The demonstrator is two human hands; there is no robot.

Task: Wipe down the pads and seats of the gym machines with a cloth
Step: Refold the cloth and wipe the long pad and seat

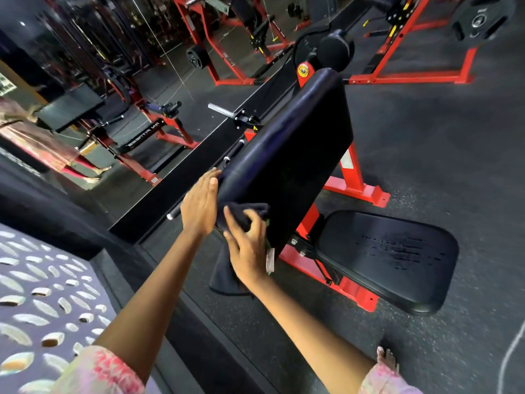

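A long black back pad [292, 149] slopes up on a red-framed machine in the middle of the head view. Its black seat [389, 260] lies lower right. My left hand [200, 203] lies flat with straight fingers against the pad's lower left edge. My right hand [247, 248] grips a dark cloth [227, 268] and holds it against the pad's lower end. Part of the cloth hangs down below my hand, with a small tag at its right side.
A mirror wall [85, 109] runs along the left, with a black ledge [199, 172] at its foot. Red machine frames [412, 78] and a weight plate [483, 21] stand behind. Dark rubber floor [440, 137] spreads to the right. My bare foot [387, 359] stands at the bottom right.
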